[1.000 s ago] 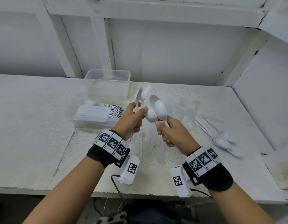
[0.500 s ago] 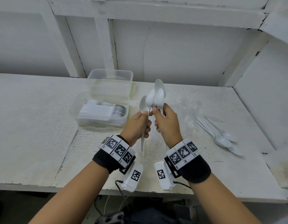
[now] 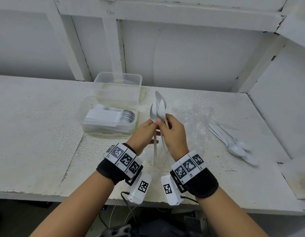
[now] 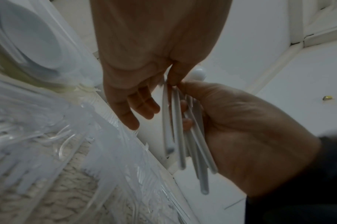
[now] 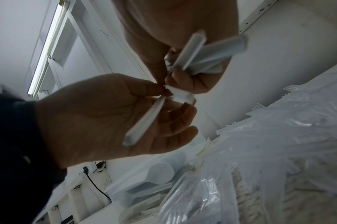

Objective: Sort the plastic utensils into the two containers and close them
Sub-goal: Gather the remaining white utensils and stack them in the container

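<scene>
Left grip and right grip meet, both apparently pinching.

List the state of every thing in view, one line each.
Left hand: pinches one spoon handle.
Right hand: grips a bunch of white spoons, bowls up.
Front container: open, stacked with white spoons.
Rear container: open, looks empty.
Loose spoons: lying on the table.
Clear forks: piled on the table.

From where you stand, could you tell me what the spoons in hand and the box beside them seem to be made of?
The spoons, gripped by the left hand and right hand, look like thin white plastic: matte, opaque, with slim moulded handles. The box looks like clear, slightly cloudy plastic, since the stacked spoons inside show through its walls.
</scene>
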Demonstrator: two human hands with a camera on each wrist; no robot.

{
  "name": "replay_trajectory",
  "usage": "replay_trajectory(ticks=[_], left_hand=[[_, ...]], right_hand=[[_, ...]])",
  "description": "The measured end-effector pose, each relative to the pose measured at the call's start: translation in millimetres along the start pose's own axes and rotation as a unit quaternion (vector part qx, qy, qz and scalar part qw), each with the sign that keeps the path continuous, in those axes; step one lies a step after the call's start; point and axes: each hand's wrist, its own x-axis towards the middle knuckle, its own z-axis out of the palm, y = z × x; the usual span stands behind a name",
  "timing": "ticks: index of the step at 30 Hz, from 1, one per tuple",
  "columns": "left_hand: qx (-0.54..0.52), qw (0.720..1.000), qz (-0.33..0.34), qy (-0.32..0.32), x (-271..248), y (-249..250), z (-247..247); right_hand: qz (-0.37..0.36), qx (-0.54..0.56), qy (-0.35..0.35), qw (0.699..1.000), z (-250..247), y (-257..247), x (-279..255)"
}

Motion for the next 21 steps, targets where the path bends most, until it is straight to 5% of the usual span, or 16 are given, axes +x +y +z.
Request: replay_trajectory(ticks=[8, 16, 21], left_hand=[[-0.087, 0.994, -0.006, -0.066, -1.6, 0.8, -5.4], [-0.003, 0.994, -0.039, -0.104, 5.1, -0.8, -7.4], [-0.105, 0.993, -0.033, -0.046, 12.1, 5.9, -14.2]], right_hand=[[0.000, -0.021, -0.014, 1.000, -0.7, 4.5, -1.0], [0.007, -0.060, -0.039, 0.997, -4.8, 4.2, -0.5], [0.021, -0.041, -0.075, 0.996, -11.6, 3.2, -0.5]])
